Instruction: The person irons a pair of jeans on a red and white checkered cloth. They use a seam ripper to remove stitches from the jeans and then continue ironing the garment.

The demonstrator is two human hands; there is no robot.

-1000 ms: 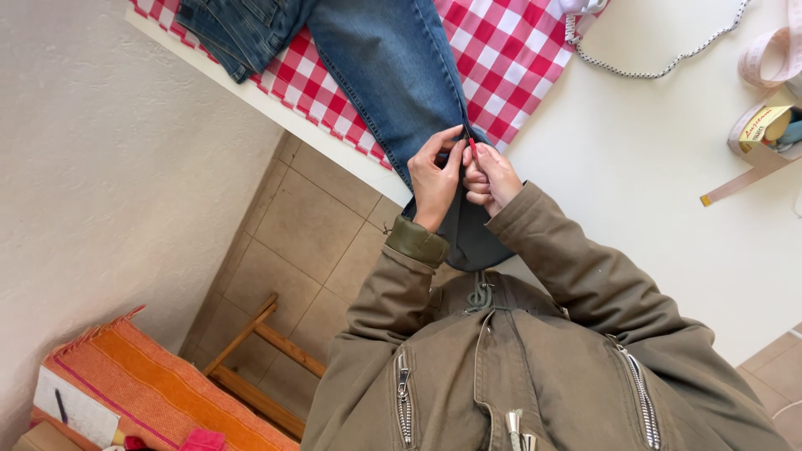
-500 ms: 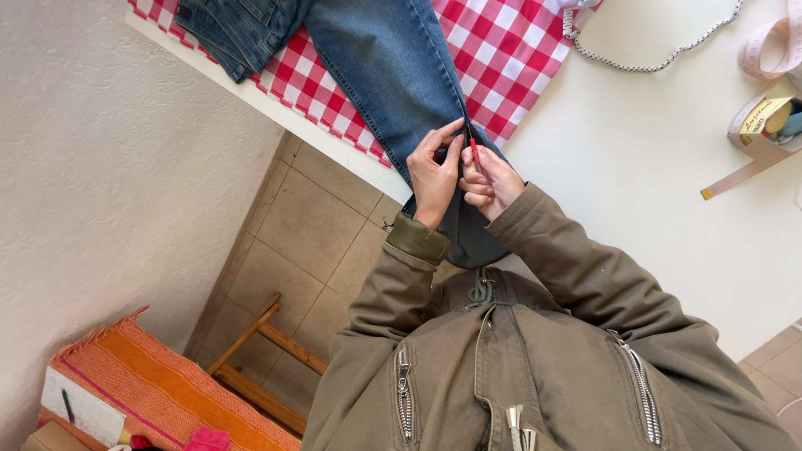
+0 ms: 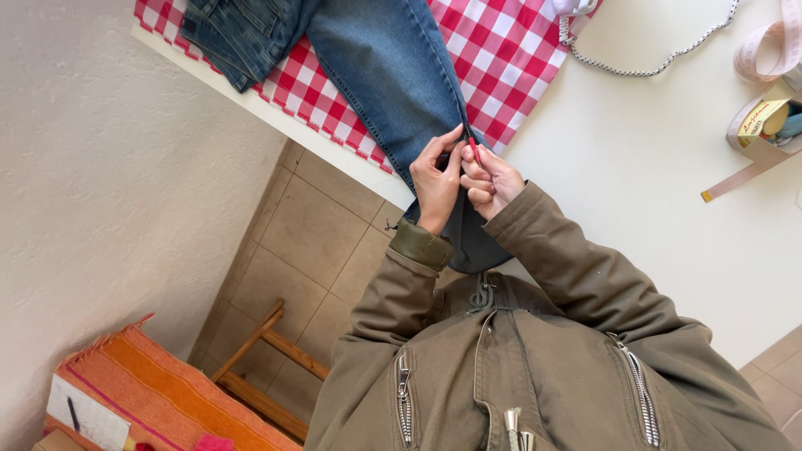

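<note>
both hands pinched at frame centre: left hand (image 3: 436,179) grips the jeans leg (image 3: 393,75) seam taut, right hand (image 3: 491,177) pinches a small red tool (image 3: 474,150) at it. leg drapes off the bench (image 3: 635,167) edge over the checked cloth (image 3: 510,50).

Bright, even daylight; sharp, soft shadows.

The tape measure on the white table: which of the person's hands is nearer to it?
Right. The right hand lies on the tape measure's side of the jeans; the left hand sits just beyond it, farther away.
</note>
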